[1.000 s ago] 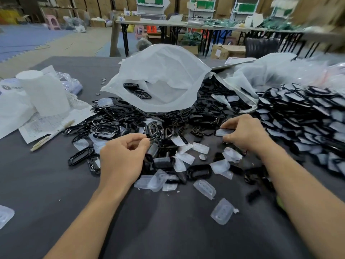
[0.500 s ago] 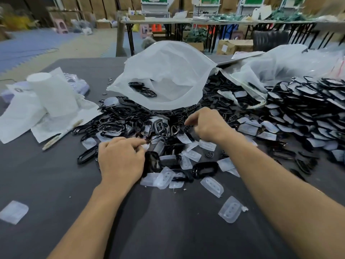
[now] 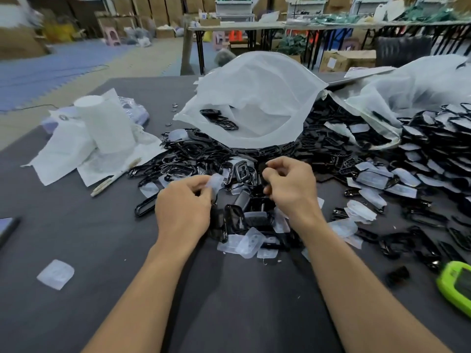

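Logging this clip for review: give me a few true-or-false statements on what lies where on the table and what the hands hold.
1. The left hand pinches a clear plastic piece. True.
2. The green device lies at the far left of the table. False: it lies at the near right.
3. A few black frames lie inside the mouth of the white bag. True.
4. The white roll stands right of the bag. False: it stands left of it.

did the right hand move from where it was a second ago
Yes. The right hand has shifted left, away from the stacked pile and to just below the open white bag, close to the left hand.
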`<action>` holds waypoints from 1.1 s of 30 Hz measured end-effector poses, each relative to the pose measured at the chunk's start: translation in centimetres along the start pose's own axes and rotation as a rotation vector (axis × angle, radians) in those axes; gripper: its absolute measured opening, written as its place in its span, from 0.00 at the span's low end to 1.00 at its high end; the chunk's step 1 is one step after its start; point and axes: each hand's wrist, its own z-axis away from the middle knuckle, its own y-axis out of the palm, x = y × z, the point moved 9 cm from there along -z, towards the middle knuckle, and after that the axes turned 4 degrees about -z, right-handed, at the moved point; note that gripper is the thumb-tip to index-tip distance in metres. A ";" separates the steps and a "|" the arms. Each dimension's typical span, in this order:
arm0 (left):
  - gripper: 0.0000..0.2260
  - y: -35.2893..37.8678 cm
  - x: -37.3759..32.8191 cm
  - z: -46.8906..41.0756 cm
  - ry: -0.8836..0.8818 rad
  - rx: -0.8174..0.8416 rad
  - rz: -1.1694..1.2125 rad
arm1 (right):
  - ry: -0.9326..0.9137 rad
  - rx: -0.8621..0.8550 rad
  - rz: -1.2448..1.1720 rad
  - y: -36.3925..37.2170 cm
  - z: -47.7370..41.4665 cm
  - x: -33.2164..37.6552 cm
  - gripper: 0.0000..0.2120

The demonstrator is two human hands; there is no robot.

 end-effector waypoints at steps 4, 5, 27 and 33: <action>0.04 -0.2 1.0 -0.2 -0.077 -0.005 0.135 | 0.076 0.171 -0.211 4.1 1.7 -0.2 0.05; 0.05 -0.1 1.1 -0.2 -0.087 0.005 0.174 | 0.072 0.203 -0.228 4.6 1.9 -0.1 0.05; 0.22 1.4 -0.6 -0.3 -0.031 0.014 0.707 | 0.103 0.260 -0.430 4.3 2.7 0.6 0.08; 0.23 1.9 -1.3 0.1 -0.042 0.095 0.796 | 0.156 0.282 -0.555 4.1 2.6 0.7 0.11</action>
